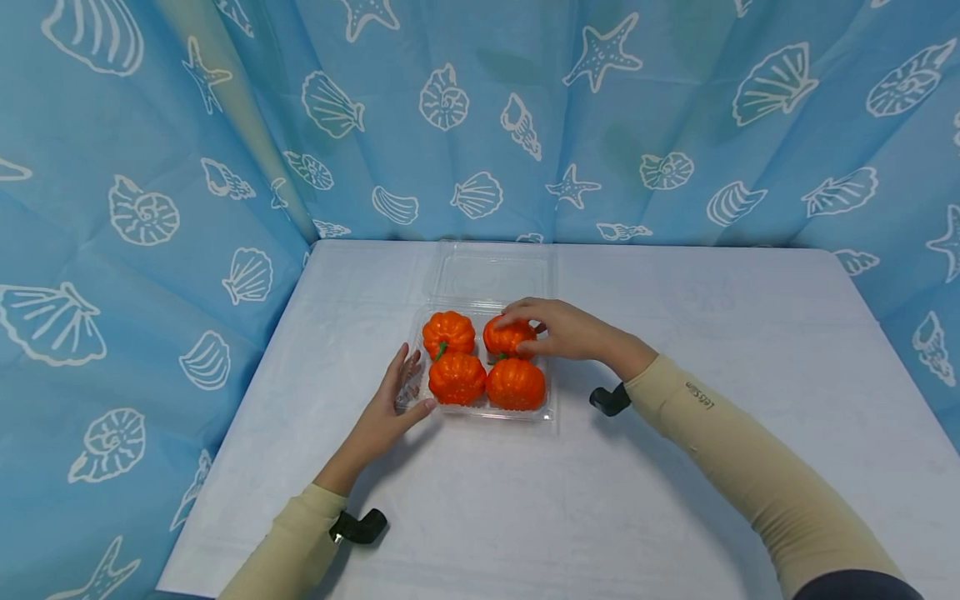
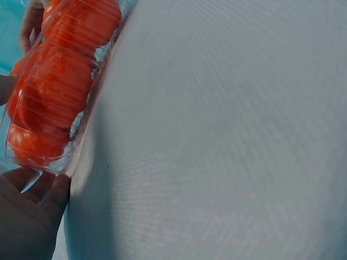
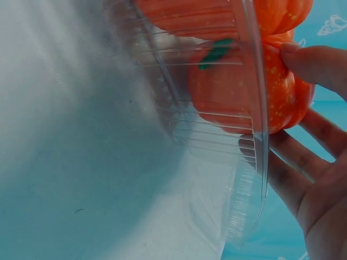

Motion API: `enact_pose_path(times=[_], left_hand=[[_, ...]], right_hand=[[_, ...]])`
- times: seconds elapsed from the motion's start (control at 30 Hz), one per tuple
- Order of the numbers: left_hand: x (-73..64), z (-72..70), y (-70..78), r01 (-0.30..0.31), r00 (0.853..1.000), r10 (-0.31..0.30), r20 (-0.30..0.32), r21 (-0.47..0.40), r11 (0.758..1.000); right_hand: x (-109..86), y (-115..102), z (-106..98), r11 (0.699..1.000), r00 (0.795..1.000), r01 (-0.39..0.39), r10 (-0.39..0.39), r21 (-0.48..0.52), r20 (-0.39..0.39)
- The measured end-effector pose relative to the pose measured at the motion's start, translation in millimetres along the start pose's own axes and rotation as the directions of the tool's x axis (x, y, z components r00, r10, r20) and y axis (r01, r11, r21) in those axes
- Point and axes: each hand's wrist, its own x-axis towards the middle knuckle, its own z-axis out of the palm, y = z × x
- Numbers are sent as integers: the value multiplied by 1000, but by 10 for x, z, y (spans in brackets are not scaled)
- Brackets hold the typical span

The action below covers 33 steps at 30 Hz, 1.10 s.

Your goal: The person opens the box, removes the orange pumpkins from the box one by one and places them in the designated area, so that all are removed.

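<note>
Several orange toy pumpkins sit in two rows inside a clear plastic clamshell box (image 1: 495, 413). My right hand (image 1: 567, 328) holds the back right pumpkin (image 1: 504, 340), its thumb on the near side. In the right wrist view that pumpkin (image 3: 217, 92) shows through the box wall, with a green stem, and the fingers reach round behind it. My left hand (image 1: 384, 417) rests against the box's left side with fingers extended. In the left wrist view, its fingertips (image 2: 58, 189) touch the end wall of the box.
The box's clear lid (image 1: 491, 275) lies folded back toward the far edge of the white-covered table (image 1: 675, 500). Blue curtains (image 1: 480, 125) with white seashells hang behind and at the left. A black wrist camera (image 1: 609, 401) sits under the right forearm.
</note>
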Motion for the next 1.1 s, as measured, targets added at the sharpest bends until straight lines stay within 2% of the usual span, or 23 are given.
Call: enact_pose_path(times=[0.13, 0.27, 0.53, 1.1], left_hand=[[50, 10, -168, -3, 1000, 3, -6, 14, 1000], [64, 4, -224, -10, 1000, 10, -5, 2, 1000], [69, 4, -237, -10, 1000, 10, -5, 1, 1000], [68, 3, -249, -20, 1000, 20, 4, 7, 1000]], right_hand=[[4, 5, 7, 1000, 1000, 3, -4, -24, -2], [8, -4, 14, 1000, 1000, -4, 3, -25, -14], [7, -18, 29, 1000, 999, -5, 4, -26, -34], [-5, -19, 50, 996, 996, -12, 20, 93, -85]])
